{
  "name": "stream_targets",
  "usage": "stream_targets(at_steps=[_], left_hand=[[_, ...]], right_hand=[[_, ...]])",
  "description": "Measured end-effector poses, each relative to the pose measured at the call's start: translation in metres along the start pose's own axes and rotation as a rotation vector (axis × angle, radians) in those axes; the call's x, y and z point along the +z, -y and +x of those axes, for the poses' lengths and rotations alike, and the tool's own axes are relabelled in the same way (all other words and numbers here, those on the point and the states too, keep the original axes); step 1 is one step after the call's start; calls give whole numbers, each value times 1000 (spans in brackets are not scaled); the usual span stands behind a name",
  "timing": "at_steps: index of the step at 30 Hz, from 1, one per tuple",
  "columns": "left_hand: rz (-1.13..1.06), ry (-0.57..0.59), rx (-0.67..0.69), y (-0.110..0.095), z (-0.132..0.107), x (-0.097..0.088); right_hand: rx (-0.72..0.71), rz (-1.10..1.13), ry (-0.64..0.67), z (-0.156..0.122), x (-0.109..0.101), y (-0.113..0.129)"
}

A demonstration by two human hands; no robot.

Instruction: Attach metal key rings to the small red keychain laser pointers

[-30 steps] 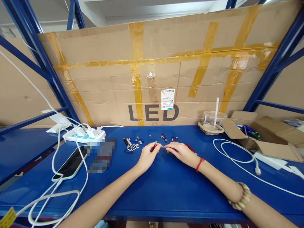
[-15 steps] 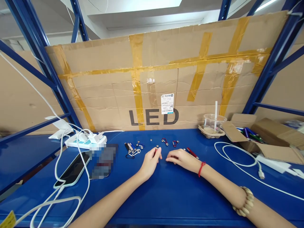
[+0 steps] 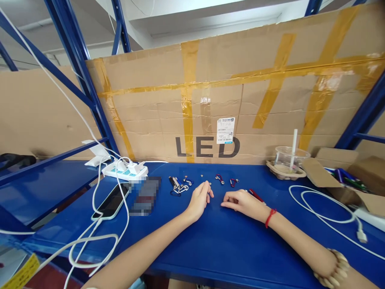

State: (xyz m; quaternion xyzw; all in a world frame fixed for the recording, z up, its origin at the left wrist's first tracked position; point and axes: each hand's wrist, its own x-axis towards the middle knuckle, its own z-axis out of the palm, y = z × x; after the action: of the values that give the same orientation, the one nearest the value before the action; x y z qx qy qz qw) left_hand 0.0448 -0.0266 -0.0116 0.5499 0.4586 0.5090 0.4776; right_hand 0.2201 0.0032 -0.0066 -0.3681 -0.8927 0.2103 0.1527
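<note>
My left hand (image 3: 199, 201) is raised over the blue tabletop, its fingers curled and the palm side turned inward; anything within them is hidden. A short gap to the right, my right hand (image 3: 237, 200) hangs palm down, with thumb and fingers bent together and their inner side out of sight. Behind it lies a red pen-like cylinder (image 3: 255, 196), partly covered by the hand. Left of my left hand sit several small cylinders (image 3: 173, 184), a blue carabiner clip (image 3: 188, 182) and a black one (image 3: 175, 194). Red carabiner clips (image 3: 219, 178) and tiny round discs (image 3: 201, 175) lie beyond my hands.
At left are a white power strip (image 3: 124, 170), a phone (image 3: 110, 202) with white cables and a dark blurred flat item (image 3: 146, 196). On the right are a clear cup with a straw (image 3: 291, 160), a coiled white cable (image 3: 325, 214) and an open carton (image 3: 319, 172). Cardboard (image 3: 159, 120) stands behind.
The view has swung left, so everything sits further right. A bit of red that showed at my left fingertips is no longer visible, and those fingers look slightly looser. My right hand keeps its bent pose.
</note>
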Motion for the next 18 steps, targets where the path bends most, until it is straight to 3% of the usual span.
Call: stream_targets(at_steps=[12, 18], left_hand=[[28, 15, 20, 2, 0, 0], [163, -87, 51, 4, 5, -9]], right_hand=[[-19, -13, -2, 1, -2, 3], [-39, -17, -14, 1, 0, -1]])
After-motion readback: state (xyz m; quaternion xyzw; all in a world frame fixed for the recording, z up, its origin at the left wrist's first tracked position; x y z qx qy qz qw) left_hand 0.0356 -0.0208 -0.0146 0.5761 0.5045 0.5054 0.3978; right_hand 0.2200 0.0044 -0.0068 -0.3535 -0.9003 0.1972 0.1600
